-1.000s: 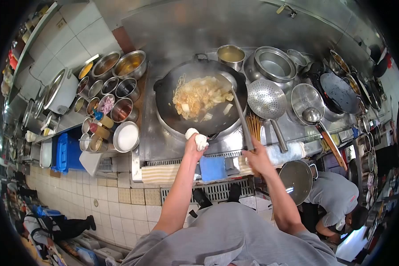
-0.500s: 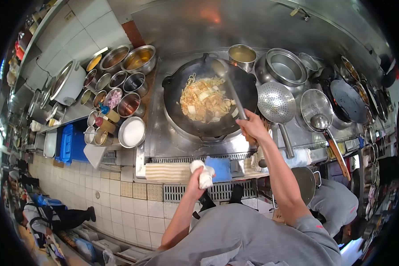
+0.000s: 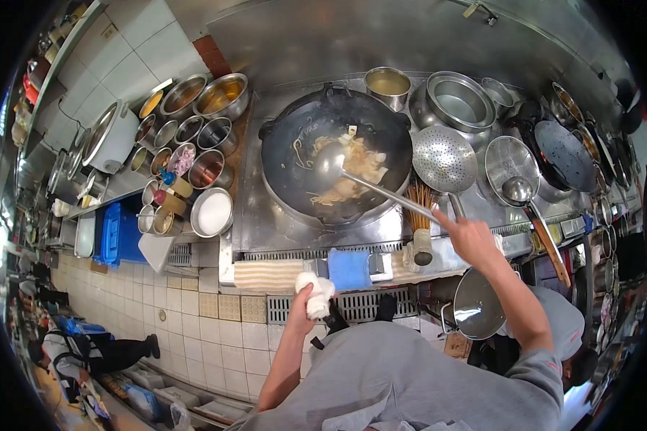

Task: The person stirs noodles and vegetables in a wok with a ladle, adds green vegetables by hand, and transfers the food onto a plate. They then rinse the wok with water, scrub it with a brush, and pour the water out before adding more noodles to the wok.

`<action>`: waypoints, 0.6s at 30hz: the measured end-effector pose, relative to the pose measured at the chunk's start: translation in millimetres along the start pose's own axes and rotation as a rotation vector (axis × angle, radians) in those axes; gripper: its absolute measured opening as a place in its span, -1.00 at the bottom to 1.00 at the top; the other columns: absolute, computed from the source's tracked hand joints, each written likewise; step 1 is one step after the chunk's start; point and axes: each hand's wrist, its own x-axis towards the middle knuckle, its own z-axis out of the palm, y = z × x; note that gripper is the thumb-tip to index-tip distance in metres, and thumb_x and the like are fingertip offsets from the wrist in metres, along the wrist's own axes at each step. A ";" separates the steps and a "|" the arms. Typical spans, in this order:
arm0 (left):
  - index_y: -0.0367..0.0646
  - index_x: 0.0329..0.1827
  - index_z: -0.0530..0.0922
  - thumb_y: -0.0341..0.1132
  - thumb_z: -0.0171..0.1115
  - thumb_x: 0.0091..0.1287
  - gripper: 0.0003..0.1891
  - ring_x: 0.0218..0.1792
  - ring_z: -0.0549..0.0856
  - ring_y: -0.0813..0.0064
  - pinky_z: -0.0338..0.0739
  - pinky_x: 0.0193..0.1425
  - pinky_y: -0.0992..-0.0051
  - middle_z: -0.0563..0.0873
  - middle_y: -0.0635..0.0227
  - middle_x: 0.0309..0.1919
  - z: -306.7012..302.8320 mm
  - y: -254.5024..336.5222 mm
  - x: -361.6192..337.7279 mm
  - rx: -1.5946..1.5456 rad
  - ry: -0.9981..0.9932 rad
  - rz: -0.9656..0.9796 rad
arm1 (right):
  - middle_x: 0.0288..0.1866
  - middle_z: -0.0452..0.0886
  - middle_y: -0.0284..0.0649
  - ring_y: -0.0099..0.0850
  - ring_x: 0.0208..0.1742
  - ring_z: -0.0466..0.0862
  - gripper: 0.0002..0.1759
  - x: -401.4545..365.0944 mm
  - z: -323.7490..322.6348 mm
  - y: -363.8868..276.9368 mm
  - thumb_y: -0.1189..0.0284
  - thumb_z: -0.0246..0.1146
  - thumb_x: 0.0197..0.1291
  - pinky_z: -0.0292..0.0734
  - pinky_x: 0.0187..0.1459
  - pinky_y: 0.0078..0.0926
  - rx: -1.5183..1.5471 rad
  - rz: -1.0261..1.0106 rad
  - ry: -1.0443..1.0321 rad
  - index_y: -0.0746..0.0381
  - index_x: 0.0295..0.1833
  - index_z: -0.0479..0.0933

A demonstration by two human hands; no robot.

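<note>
My right hand (image 3: 473, 243) is closed on the long handle of a metal ladle (image 3: 331, 164), right of the wok and above the stove's front edge. The ladle's bowl is over the left part of the food inside a large black wok (image 3: 284, 133). Pale noodles with light-coloured pieces (image 3: 365, 171) lie in the wok's middle, partly hidden by the ladle and blurred. Some strands cling to the left wall. My left hand (image 3: 300, 314) is wrapped around a bunched white cloth (image 3: 314, 293), in front of the stove and away from the wok.
A bamboo brush (image 3: 419, 215) stands right of the wok, beside a perforated strainer (image 3: 444, 161). Farther right lies a mesh strainer (image 3: 507, 154) with a small ladle on it. Several metal bowls (image 3: 212, 215) and squeeze bottles (image 3: 178, 184) stand left. A person (image 3: 546, 316) is low at my right.
The ladle has swung from the wok's far right side down over the food. My right hand has moved right and toward me. The noodles have shifted, with some strands now on the left wall.
</note>
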 end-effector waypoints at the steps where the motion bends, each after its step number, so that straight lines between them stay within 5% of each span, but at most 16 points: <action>1: -0.33 0.19 0.44 -0.09 -0.01 0.46 -0.54 -0.14 0.74 0.27 0.65 -0.14 0.39 0.72 0.04 -0.09 -0.5 3.4 -3.9 -0.015 0.018 0.019 | -0.40 0.66 0.00 -0.09 -0.45 0.69 -0.24 -23.9 -14.1 -8.5 0.52 0.20 0.13 0.57 -0.40 -0.16 0.125 -0.016 -0.037 0.01 0.50 0.25; 2: -0.27 0.24 0.42 0.01 0.00 0.43 -0.46 -0.26 0.73 0.36 0.63 -0.29 0.45 0.72 0.04 -0.11 1.8 7.5 -8.7 0.050 0.031 0.031 | -0.44 0.65 0.01 -0.11 -0.48 0.68 -0.28 -44.4 -28.9 -15.9 0.51 0.20 0.16 0.56 -0.44 -0.20 0.252 -0.030 -0.076 0.08 0.48 0.27; 5: -0.28 0.24 0.43 0.02 -0.01 0.42 -0.45 -0.31 0.72 0.37 0.62 -0.31 0.45 0.72 0.03 -0.12 1.4 11.8 -15.0 0.057 0.020 0.063 | -0.42 0.66 0.08 -0.10 -0.43 0.70 -0.33 -76.1 -76.5 -29.9 0.49 0.22 0.18 0.53 -0.40 -0.19 0.868 0.105 -0.409 0.25 0.44 0.27; 8: -0.28 0.24 0.43 0.00 -0.03 0.43 -0.47 -0.28 0.73 0.33 0.63 -0.30 0.43 0.72 0.01 -0.12 2.2 8.7 -7.4 0.048 0.053 0.041 | -0.41 0.64 0.15 -0.01 -0.38 0.69 -0.35 -70.5 -57.5 -29.4 0.45 0.23 0.22 0.52 -0.32 -0.14 0.958 0.166 -0.452 0.34 0.42 0.25; 11: -0.30 0.24 0.42 -0.04 -0.01 0.43 -0.49 -0.23 0.73 0.30 0.63 -0.29 0.42 0.72 0.00 -0.11 -0.7 0.5 -0.2 0.089 0.070 0.026 | -0.42 0.62 0.17 0.10 -0.36 0.66 -0.35 -58.7 -6.4 -37.7 0.45 0.23 0.22 0.54 -0.26 -0.13 0.779 -0.019 -0.134 0.32 0.42 0.26; 18: -0.33 0.26 0.40 -0.13 0.06 0.41 -0.51 -0.14 0.74 0.23 0.66 -0.18 0.34 0.71 0.00 -0.07 9.0 2.7 -9.9 0.152 0.079 0.058 | -0.40 0.62 0.15 0.05 -0.35 0.65 -0.36 -77.1 -70.8 -41.3 0.43 0.25 0.21 0.52 -0.24 -0.19 0.920 0.089 -0.399 0.29 0.41 0.30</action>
